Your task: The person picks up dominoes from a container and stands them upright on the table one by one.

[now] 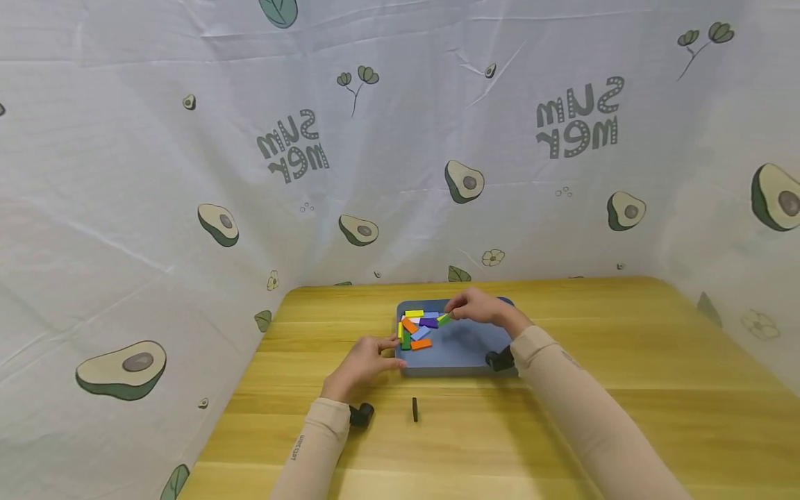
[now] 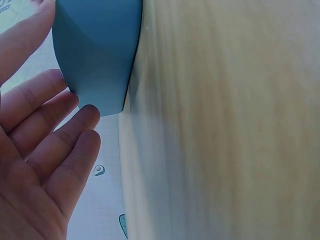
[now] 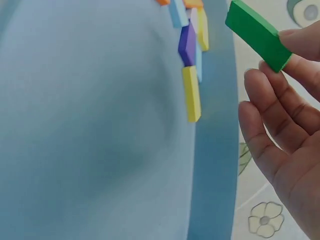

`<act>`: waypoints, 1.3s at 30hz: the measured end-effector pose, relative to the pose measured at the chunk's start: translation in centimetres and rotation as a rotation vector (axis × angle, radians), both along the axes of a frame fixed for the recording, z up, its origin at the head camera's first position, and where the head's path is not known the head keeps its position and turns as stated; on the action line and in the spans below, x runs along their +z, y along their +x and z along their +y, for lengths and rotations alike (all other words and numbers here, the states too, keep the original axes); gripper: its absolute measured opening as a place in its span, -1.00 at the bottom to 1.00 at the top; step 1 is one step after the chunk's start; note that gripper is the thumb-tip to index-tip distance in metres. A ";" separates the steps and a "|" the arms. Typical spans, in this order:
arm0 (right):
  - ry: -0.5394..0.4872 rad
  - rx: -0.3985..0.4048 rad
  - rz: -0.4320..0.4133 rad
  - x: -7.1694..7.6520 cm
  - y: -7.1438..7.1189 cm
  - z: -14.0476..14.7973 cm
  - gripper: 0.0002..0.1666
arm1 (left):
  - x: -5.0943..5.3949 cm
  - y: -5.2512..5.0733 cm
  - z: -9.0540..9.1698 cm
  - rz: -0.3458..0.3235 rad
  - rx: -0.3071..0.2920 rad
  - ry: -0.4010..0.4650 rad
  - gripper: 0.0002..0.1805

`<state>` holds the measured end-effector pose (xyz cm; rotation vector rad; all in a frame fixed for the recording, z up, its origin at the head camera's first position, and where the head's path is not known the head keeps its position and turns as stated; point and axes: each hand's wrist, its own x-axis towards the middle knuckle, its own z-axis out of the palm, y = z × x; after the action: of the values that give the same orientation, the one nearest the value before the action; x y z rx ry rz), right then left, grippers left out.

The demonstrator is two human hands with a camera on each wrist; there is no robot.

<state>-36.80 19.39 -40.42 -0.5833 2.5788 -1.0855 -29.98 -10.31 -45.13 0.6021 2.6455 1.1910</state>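
A blue-grey tray sits on the table with several coloured blocks gathered in its left part. Between thumb and fingers, my right hand pinches a green block, raised above the tray. Below it in the right wrist view lie a yellow block and a purple block. My left hand is at the tray's front left corner; its extended fingers touch the outer wall. Orange, light blue and dark green blocks lie near that hand.
A narrow black block lies on the wooden table in front of the tray. Behind the table hangs a white curtain printed with avocados. Dark wrist cameras are on both wrists.
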 end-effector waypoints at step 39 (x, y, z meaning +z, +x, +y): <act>-0.293 0.016 0.144 1.8 8.7 -0.9 -0.80 | 0.4 0.2 0.1 -0.030 0.014 0.026 -0.39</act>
<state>-28.15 18.47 -38.67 -0.7742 2.5447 -1.4799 -29.78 -10.19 -44.71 0.5671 2.6178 1.2300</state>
